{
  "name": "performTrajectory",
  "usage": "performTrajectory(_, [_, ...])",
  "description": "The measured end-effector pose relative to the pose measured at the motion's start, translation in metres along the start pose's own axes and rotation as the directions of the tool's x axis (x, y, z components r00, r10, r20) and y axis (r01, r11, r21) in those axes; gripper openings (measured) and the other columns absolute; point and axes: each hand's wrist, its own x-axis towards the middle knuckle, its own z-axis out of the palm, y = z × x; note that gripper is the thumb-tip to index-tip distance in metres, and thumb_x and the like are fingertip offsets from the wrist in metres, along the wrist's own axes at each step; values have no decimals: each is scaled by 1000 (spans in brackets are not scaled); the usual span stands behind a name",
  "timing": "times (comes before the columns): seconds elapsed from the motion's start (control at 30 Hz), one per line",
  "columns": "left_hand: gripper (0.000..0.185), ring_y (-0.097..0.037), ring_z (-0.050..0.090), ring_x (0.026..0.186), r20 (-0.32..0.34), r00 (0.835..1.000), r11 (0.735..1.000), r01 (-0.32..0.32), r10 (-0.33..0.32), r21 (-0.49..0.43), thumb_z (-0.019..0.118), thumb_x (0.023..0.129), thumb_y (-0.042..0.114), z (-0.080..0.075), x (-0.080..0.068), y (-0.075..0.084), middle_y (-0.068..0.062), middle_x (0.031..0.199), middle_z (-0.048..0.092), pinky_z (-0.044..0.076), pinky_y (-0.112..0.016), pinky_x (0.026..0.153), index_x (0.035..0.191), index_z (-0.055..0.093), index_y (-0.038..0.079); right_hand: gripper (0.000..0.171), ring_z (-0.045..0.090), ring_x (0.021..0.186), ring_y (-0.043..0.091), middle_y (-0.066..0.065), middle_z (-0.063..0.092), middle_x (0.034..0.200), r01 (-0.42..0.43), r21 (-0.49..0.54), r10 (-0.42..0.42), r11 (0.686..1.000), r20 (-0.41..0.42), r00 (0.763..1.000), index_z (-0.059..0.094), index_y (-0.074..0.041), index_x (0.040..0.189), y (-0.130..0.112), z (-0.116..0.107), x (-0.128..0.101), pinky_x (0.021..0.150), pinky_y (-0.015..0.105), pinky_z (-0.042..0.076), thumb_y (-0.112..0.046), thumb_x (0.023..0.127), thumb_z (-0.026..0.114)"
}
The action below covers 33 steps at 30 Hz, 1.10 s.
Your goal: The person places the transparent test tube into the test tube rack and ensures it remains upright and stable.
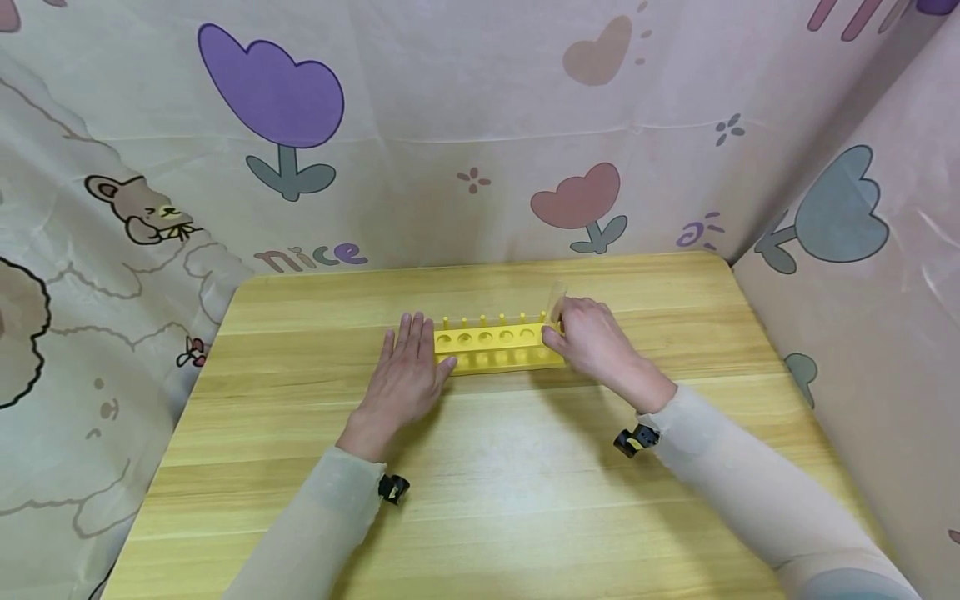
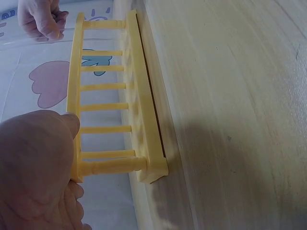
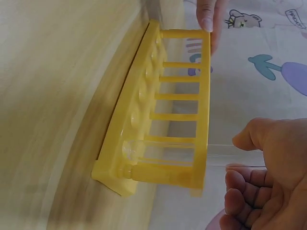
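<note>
A person is working at a yellow test tube rack sitting near the middle of a wooden table, well in front of a flower-printed curtain. The left hand is lying flat on the table, fingers straight, thumb touching the rack's left end and steadying it. At the rack's right end, the right hand is pinching a clear glass test tube between thumb and fingers. The tube is standing in the rightmost hole of the rack, its rounded bottom appearing to rest in the base dimple, though the glass is faint and hard to follow there. Judging from this, one tube is being seated or is just seated; the other holes of the rack are standing empty, and no further tubes are showing anywhere on the table around the rack.
</note>
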Motion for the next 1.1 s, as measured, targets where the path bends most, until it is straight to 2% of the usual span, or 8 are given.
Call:
performTrajectory(0.3, [80, -38, -6, 163, -19, 1000, 1000, -10, 10, 2, 31, 114, 51, 0, 0, 0, -24, 175, -2, -2, -56, 132, 167, 7, -5, 25, 62, 88, 32, 10, 68, 87, -2, -14, 2, 1000, -9, 1000, 67, -2, 97, 1, 4, 1, 87, 51, 50, -26, 100, 62])
performTrajectory(0.6, [80, -39, -5, 163, -16, 1000, 1000, -10, 10, 3, 32, 114, 50, -1, 0, 1, -26, 175, 3, 1, -57, 133, 167, 7, -5, 23, 60, 83, 30, 8, 64, 81, -9, -25, 9, 1000, -22, 1000, 66, -4, 92, 1, 6, 1, 84, 49, 50, -26, 99, 63])
performTrajectory(0.8, [80, -38, -7, 163, -7, 1000, 1000, -2, 2, 0, 30, 114, 51, -1, 0, 1, -23, 175, -3, 0, -56, 133, 167, 6, -4, 25, 60, 82, 29, 7, 64, 79, -4, -41, 3, 999, -30, 1000, 66, -4, 91, 0, 6, 0, 83, 49, 50, -28, 99, 65])
performTrajectory(1.1, [80, -38, -7, 163, -14, 1000, 1000, -7, 7, -7, 32, 114, 50, -1, -2, 2, -24, 175, -2, -1, -56, 133, 167, 7, -5, 26, 58, 79, 29, 5, 61, 76, 8, -56, -11, 998, -50, 999, 64, -6, 88, 1, 8, -1, 81, 48, 49, -30, 99, 67])
